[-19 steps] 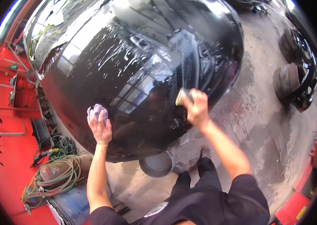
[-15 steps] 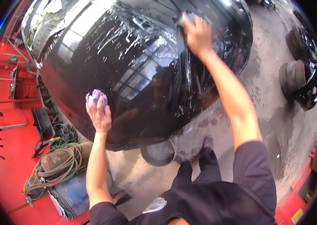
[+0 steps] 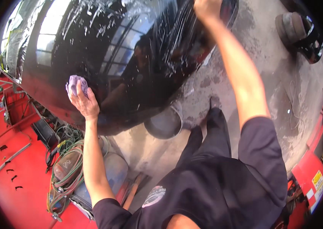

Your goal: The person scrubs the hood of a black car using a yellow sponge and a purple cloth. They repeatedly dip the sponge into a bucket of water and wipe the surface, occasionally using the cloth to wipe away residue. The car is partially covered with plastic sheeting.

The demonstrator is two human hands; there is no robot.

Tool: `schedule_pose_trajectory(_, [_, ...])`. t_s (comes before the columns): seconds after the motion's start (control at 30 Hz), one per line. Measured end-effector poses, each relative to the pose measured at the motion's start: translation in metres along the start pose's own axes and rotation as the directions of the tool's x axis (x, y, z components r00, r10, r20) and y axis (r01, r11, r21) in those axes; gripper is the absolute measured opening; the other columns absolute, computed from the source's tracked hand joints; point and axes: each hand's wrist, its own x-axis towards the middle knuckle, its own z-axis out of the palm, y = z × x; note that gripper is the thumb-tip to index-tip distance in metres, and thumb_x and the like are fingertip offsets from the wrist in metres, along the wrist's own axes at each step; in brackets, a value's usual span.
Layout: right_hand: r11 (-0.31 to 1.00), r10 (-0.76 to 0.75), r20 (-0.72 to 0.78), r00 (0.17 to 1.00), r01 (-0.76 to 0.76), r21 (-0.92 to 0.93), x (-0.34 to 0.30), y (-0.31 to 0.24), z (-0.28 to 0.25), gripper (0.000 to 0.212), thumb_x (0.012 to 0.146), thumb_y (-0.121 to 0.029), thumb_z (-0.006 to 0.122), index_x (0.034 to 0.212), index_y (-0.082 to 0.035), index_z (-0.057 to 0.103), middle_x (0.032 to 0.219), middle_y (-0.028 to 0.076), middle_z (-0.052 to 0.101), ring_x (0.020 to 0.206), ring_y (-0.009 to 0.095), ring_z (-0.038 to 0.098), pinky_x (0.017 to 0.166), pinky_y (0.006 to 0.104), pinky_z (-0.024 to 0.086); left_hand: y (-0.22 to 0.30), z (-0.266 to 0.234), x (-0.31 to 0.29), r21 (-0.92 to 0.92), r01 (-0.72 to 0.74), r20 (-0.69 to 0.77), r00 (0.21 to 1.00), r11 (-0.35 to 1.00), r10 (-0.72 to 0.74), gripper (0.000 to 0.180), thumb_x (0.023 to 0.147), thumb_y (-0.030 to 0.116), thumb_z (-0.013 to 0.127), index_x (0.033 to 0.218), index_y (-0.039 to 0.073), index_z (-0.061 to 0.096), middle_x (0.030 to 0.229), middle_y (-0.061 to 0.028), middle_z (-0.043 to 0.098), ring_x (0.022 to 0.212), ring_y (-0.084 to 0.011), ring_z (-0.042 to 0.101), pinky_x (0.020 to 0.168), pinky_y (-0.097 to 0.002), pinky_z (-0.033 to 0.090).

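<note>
Head view: one crumpled purple cloth (image 3: pixel 74 81) sits in the left hand (image 3: pixel 87 105), whose half-curled fingers spread around it, over one glossy black panel (image 3: pixel 131 76), near that panel's lower left edge. The right hand (image 3: pixel 208 10) is cut off by the picture's border, toward the panel's right edge, so how far it opens and what it holds cannot be told. The cloth looks light and soft, best gathered at its middle; the panel seems stiff, bulky and easily scratched, probably slick under the white smears (image 3: pixel 173 32), so its edges offer the surer grip. One round bucket (image 3: pixel 164 125) stands by the panel's near edge.
</note>
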Motion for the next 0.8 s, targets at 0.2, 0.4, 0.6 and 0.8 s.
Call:
schedule_pose_trajectory(0.2, [0.979, 0.19, -0.056, 0.98, -0.185, 0.086, -0.18, -0.148, -0.054, 0.056, 0.092, -0.012, 0.078, 0.147, -0.012, 0.076, 0.141, 0.028, 0.059, 0.126, 0.048, 0.059, 0.107, 0.0565, 0.047, -0.008, -0.021, -0.006, 0.058, -0.011, 0.002, 1.0, 0.998, 0.011, 0.057, 0.11, 0.029, 0.064, 0.164, 0.012, 0.054, 0.173, -0.0186, 0.048, 0.159, -0.0476, 0.041, 0.131, -0.0599, 0.031])
schedule_pose_trajectory(0.4, [0.961, 0.243, 0.003, 0.97, -0.242, 0.136, -0.171, -0.085, -0.049, 0.047, 0.102, -0.019, 0.073, 0.149, -0.014, 0.073, 0.126, 0.023, 0.063, 0.115, 0.046, 0.06, 0.097, 0.057, 0.047, -0.014, -0.024, -0.009, 0.073, -0.039, -0.017, 0.999, 0.997, 0.04, 0.057, 0.109, 0.025, 0.065, 0.164, 0.012, 0.054, 0.172, -0.0196, 0.049, 0.158, -0.0443, 0.044, 0.13, -0.0582, 0.033])
schedule_pose_trajectory(0.6, [0.891, 0.441, -0.196, 0.876, -0.453, -0.023, -0.155, -0.034, -0.029, 0.058, 0.106, -0.02, 0.07, 0.163, -0.011, 0.058, 0.131, 0.033, 0.061, 0.119, 0.05, 0.06, 0.104, 0.0576, 0.049, -0.001, -0.01, -0.008, 0.066, 0.038, 0.016, 0.999, 0.997, -0.039, 0.057, 0.11, 0.026, 0.065, 0.164, 0.012, 0.053, 0.172, -0.0204, 0.049, 0.159, -0.044, 0.043, 0.131, -0.0581, 0.032])
schedule_pose_trajectory(0.8, [0.906, 0.356, 0.163, 0.92, -0.382, 0.181, -0.302, -0.172, -0.092, 0.071, 0.095, -0.016, 0.079, 0.164, -0.01, 0.061, 0.147, 0.031, 0.056, 0.134, 0.048, 0.057, 0.114, 0.0606, 0.044, -0.003, -0.021, -0.001, 0.062, -0.044, -0.018, 0.999, 0.997, 0.046, 0.055, 0.111, 0.024, 0.063, 0.164, 0.011, 0.054, 0.173, -0.0187, 0.049, 0.159, -0.0432, 0.043, 0.131, -0.0575, 0.032])
